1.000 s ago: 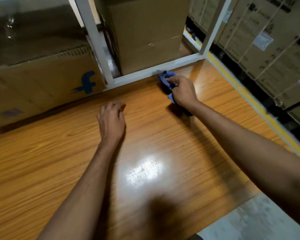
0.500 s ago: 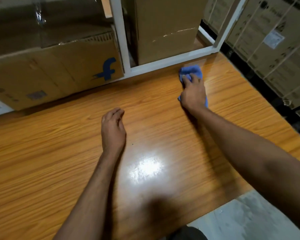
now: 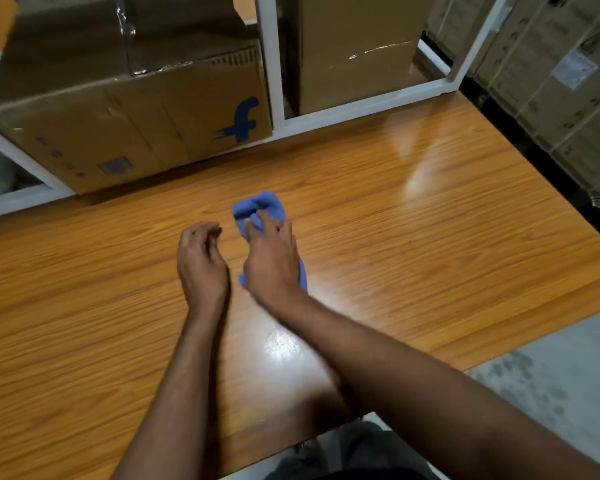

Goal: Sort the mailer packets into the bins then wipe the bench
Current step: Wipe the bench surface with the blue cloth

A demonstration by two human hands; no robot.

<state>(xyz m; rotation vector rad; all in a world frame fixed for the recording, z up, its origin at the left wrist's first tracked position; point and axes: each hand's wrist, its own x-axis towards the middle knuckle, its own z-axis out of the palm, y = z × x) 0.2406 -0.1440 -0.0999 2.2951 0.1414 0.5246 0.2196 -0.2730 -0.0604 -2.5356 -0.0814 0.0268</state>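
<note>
a glossy wood-grain bench (image 3: 430,244) fills most of the head view, running from the near edge to a white metal frame (image 3: 270,64) along its far side. beyond the bench's right edge stands a stacked wall of strapped cartons (image 3: 551,98), 1 of them carrying a white label too blurred to read. at the frame sit 2 cardboard boxes. a large box (image 3: 136,126) on the left is printed with a blue "f" logo and a small barcode label, and its front face juts forward of the frame over the bench. a plain taped box (image 3: 354,64) fills the bay to the right. a patch of grey floor (image 3: 551,382) shows past the bench's near right corner. 2 bare forearms reach in from the bottom of the view and meet near the middle of the bench. the right hand (image 3: 274,265) lies palm down on a blue cloth (image 3: 260,204), fingertips bent into its bunched front and holding it against the wood. the cloth sits mid-bench, well apart from the frame, showing ahead of the fingers and along the outer edge of the palm. the left hand (image 3: 201,261) is just beside it, clear of the cloth, fingers loosely curled and holding nothing. a bright patch of glare (image 3: 281,344) lies on the wood between the forearms.
</note>
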